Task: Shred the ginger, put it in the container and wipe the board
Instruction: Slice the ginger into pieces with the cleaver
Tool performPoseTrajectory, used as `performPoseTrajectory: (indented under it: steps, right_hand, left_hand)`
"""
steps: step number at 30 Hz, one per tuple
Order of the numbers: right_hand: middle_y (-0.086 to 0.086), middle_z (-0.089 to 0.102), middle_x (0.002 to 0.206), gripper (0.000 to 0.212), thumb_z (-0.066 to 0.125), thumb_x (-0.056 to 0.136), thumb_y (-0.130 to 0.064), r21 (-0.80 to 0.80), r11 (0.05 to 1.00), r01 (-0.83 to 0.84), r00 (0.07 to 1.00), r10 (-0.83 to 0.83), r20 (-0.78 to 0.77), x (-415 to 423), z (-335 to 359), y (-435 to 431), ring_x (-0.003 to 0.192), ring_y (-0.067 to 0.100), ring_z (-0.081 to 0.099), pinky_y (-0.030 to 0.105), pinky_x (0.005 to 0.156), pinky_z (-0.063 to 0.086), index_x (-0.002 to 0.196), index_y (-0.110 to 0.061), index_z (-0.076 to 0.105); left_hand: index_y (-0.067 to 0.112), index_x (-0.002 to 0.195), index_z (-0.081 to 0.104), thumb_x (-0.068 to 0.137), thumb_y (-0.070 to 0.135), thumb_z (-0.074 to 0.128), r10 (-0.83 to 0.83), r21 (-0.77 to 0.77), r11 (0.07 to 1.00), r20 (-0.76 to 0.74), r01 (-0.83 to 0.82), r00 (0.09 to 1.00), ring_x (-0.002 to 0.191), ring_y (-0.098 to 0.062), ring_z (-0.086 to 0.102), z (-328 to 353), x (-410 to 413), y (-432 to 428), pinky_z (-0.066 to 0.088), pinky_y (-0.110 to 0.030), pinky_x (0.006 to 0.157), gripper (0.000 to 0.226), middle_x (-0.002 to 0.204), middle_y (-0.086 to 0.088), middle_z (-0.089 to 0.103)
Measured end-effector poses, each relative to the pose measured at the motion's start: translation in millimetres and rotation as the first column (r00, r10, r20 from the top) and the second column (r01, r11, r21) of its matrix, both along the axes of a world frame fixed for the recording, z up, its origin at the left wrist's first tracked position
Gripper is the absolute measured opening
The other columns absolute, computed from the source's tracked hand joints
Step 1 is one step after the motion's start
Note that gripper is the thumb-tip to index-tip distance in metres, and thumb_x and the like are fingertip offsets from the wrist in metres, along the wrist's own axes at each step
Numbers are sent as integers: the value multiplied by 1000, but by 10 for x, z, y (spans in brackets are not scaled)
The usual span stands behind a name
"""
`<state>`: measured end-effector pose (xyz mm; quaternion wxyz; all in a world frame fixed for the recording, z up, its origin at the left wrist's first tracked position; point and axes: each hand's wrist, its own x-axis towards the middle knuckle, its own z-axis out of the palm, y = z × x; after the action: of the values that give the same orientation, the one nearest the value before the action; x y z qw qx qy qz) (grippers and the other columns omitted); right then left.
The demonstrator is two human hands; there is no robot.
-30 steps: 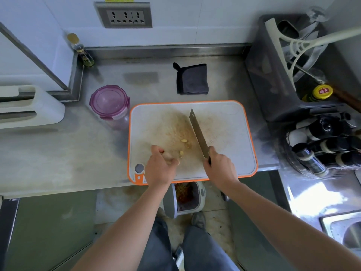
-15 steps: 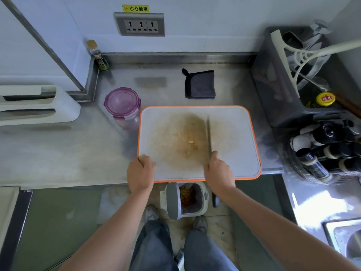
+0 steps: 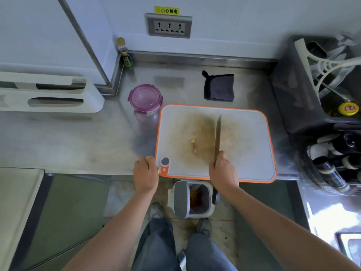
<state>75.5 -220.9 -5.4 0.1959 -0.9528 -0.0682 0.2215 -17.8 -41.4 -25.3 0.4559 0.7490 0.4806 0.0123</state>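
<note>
Yellow sign (image 3: 166,10) above socket (image 3: 169,26): "小心触电"

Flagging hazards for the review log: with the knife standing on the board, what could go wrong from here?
1. The cutting board seems to overhang the front edge of the counter. Pressure from the knife in the right hand might tip it, dropping the ginger bits towards the open bin below.
2. The container is closed, and the left hand grips a ginger piece, so neither hand is free to open it.
</note>
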Motion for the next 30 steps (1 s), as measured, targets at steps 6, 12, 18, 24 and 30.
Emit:
performPoseTrajectory:
  steps: [6,12,18,24,30]
  right_hand:
    - [2,50,70,19,34,99,-14,95,984,-151,985,158,-71,-239,-22,599,62,20,50,27,44,28,116,-6,38]
    - [8,59,79,14,32,101,-15,206,977,50,998,-41,-48,-117,-44,641,58,19,56,27,43,37,113,-9,35]
    - [10,57,76,15,31,98,-14,113,991,-69,995,77,-68,-278,-58,755,70,31,58,36,55,41,111,-7,35]
    - [15,58,81,7,34,99,-18,244,952,-184,970,216,-114,-480,-59,1290,77,37,58,36,60,38,99,-11,35]
    - [12,60,76,12,32,99,-18,273,959,-73,996,86,-38,-352,-78,1117,64,34,57,41,53,44,108,-10,36]
  left_hand:
    - [5,75,50,100,13,35,10,-16,1000,69,-9,998,88,-37,54,-121,-65,101,38,-41,75,30,86,-18,60]
    - [3,83,54,101,20,35,45,-95,995,61,-39,997,75,-26,52,-87,-125,224,39,-37,73,31,68,2,55]
    - [0,85,57,101,21,36,65,-123,991,69,-57,995,69,-20,51,-89,-140,311,38,-36,72,33,69,1,57]
    - [6,76,56,96,25,38,132,-180,977,69,-118,989,80,-31,60,-229,-199,466,47,-44,79,32,81,-11,67]
    - [12,75,51,96,27,39,178,-243,958,80,-154,981,79,-34,61,-277,-199,521,50,-48,71,29,79,-13,64]
